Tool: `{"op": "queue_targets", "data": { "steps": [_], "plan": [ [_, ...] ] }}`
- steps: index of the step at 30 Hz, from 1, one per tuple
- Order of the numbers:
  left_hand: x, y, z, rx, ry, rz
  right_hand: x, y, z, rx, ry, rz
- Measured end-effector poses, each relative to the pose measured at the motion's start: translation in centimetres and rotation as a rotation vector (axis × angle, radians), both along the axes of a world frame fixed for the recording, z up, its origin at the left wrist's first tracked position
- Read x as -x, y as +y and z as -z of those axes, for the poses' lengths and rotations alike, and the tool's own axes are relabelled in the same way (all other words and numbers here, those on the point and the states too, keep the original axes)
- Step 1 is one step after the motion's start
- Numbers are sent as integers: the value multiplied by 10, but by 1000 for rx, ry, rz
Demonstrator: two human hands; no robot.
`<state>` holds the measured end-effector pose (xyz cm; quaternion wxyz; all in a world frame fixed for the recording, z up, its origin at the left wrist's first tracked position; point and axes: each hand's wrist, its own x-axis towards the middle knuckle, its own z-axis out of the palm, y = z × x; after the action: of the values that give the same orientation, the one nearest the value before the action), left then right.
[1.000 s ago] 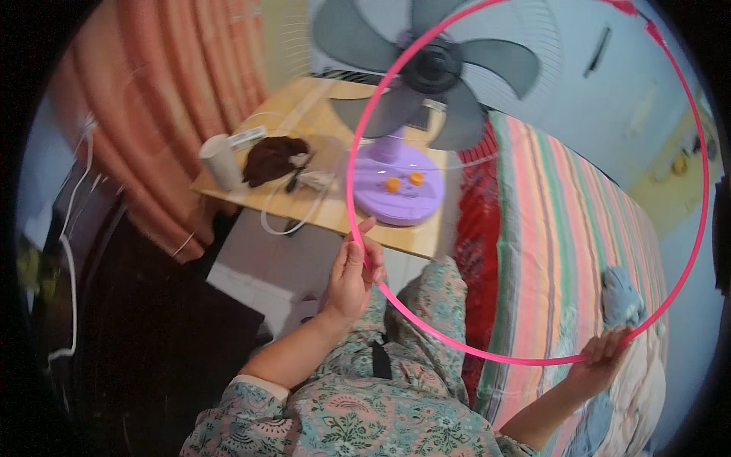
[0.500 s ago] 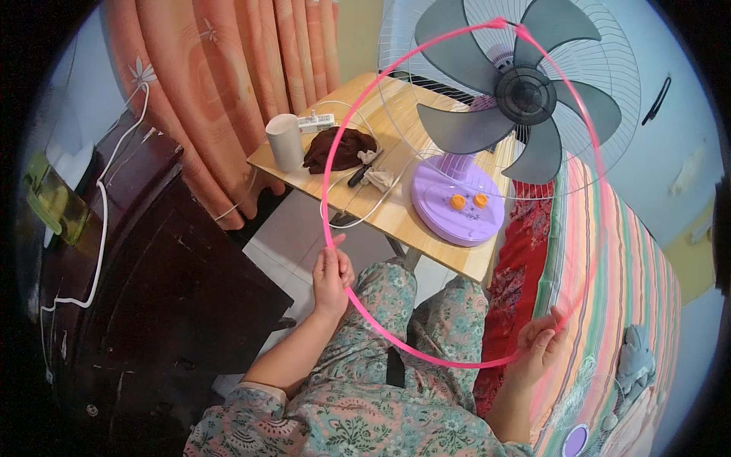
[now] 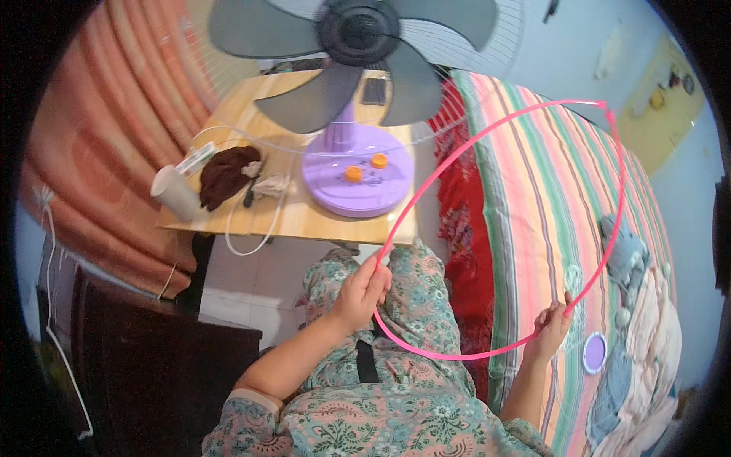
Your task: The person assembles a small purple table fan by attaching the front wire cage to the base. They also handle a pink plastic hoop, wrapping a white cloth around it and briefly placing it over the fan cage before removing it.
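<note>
two hands, both grasping: the left hand (image 3: 362, 293) has its fingers curled round the left side of one pink hoop (image 3: 457, 357), and the right hand (image 3: 553, 327) is closed on its lower right. the hoop is held up in the air, tilted, its lower arc in front of the lap and its right part in front of the bed (image 3: 518, 228). two thicker ends come together at its upper right; whether they touch, i cannot tell.

ahead is one table (image 3: 316, 225), bearing one fan (image 3: 358, 30) with at least four grey blades (image 3: 411, 84) in view and two orange knobs (image 3: 353, 174) on one purple base (image 3: 358, 199). left of the base lie one brown cloth (image 3: 226, 177) and one white cup (image 3: 173, 194), upright near the table's edge. on the bed are one purple disc (image 3: 595, 353) with a pale rim and some rumpled clothes (image 3: 626, 251). one dark cabinet (image 3: 160, 365) stands at lower left, one orange curtain (image 3: 114, 152) hanging beyond it.
</note>
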<state>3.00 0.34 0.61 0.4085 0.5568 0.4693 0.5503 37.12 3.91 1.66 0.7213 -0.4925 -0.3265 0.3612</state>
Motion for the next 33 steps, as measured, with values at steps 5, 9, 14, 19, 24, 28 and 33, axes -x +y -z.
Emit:
{"op": "queue_targets", "data": {
  "steps": [5, 9, 14, 19, 24, 28, 33],
  "plan": [
    [-15, 55, -10, 181, 61, 219, -25, -17, 18, 115, 80, 107],
    [-21, 89, 3, 198, 154, 192, -58, 2, 43, 198, 93, 148],
    [13, 74, 11, -46, 457, -102, -105, 49, 99, 283, -84, 49],
    [95, 55, -4, -25, 421, -639, -147, 87, 149, 285, -265, -87],
    [191, 65, 8, -131, 1124, -950, -157, 108, 165, 253, -794, 118],
    [222, 78, 19, -242, 1411, -955, -90, 80, 106, 236, -918, 141],
    [238, 80, 12, -174, 1272, -951, -35, 49, 60, 87, -843, 37]
  ]
}}
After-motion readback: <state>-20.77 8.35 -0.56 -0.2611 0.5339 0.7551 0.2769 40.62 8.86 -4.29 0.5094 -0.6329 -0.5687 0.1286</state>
